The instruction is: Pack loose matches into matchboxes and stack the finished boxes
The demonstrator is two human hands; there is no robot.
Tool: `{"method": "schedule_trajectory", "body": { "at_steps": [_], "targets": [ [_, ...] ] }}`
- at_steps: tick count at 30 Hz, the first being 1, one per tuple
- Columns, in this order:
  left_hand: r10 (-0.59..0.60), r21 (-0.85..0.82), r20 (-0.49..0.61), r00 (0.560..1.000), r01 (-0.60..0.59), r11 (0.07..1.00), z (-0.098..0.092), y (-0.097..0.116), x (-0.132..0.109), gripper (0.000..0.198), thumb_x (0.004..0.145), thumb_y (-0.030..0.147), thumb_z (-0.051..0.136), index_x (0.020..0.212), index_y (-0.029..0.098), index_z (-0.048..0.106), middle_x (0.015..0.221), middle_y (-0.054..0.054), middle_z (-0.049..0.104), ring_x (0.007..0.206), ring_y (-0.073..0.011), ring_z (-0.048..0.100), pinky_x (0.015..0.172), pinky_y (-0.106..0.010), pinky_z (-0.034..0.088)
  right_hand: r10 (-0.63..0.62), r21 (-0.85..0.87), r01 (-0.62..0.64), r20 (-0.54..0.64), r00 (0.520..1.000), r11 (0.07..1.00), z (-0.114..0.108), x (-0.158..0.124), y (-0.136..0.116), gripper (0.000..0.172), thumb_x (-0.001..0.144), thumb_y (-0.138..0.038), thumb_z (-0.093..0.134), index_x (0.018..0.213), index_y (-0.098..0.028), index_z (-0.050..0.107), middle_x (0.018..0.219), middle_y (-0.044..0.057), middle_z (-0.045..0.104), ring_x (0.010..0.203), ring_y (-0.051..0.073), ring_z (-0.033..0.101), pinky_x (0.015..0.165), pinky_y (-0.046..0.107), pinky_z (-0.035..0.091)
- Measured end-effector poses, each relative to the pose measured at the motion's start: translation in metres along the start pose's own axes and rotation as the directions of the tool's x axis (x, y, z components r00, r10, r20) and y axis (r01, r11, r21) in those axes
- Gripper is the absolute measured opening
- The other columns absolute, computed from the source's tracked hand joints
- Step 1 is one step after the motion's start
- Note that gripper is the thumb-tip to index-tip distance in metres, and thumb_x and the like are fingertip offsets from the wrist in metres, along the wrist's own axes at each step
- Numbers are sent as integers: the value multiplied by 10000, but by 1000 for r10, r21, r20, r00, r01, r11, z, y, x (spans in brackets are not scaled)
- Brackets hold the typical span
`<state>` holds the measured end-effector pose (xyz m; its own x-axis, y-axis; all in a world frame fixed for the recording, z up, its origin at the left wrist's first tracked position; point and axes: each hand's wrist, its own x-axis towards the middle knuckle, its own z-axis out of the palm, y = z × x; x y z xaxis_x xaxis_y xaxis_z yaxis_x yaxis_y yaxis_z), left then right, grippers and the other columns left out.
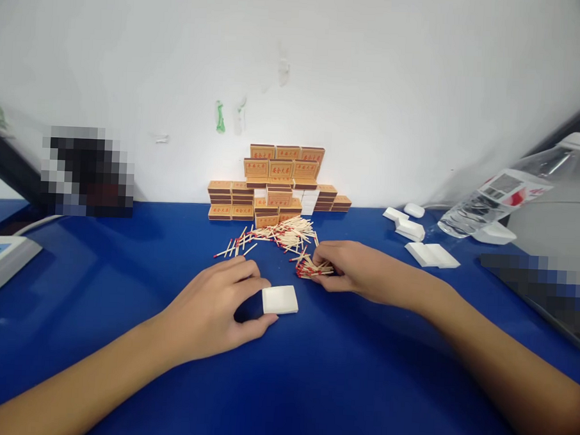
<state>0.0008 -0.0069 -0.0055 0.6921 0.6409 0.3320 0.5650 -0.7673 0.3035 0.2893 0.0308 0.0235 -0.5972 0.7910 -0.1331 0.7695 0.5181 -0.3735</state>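
My left hand has its thumb and forefinger at the left side of a small white matchbox tray, which rests on the blue table. Close by on the right, my right hand is closed on a bunch of matches, their red heads facing left and a few sticking out loosely. A loose pile of matches spreads behind both hands, with scattered ones at its left end. Behind that pile, orange matchboxes stand stacked against the wall, some white tray sides showing among them.
At the right lie several white trays and a small white rounded case. A clear water bottle leans there beside a dark, partly blurred object. A white power strip sits at the left edge, and a white wall borders the blue table.
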Motion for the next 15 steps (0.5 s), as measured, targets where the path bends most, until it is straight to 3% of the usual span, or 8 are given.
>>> {"method": "schedule_trajectory", "body": {
  "at_steps": [4, 9, 15],
  "targets": [
    [-7, 1, 12, 1000, 7, 1000, -1, 0, -1, 247, 943, 348, 734, 1134, 195, 761, 954, -48, 666, 860, -219, 638, 764, -375, 534, -32, 34, 32, 4, 999, 999, 2, 0, 3, 201, 990, -293, 588, 829, -222, 491, 845, 8, 598, 698, 153, 490, 639, 294, 337],
    [-10, -7, 4, 1000, 10, 1000, 1, -1, -2, 262, 950, 366, 726, 1143, 192, 763, 963, -53, 667, 870, -223, 647, 775, -378, 539, -68, 43, 70, -40, 997, 997, 0, -1, 7, 241, 1013, -358, 588, 828, -215, 532, 836, 11, 610, 691, 152, 495, 634, 296, 334],
    [-16, -11, -13, 1000, 16, 1000, 2, -2, -1, 264, 959, 371, 715, 1149, 195, 767, 962, -52, 670, 871, -219, 651, 793, -382, 548, -91, 155, 102, -78, 993, 983, -5, -6, -8, 165, 983, -328, 634, 875, -203, 633, 816, -5, 654, 688, 142, 532, 626, 280, 355]
  ]
}}
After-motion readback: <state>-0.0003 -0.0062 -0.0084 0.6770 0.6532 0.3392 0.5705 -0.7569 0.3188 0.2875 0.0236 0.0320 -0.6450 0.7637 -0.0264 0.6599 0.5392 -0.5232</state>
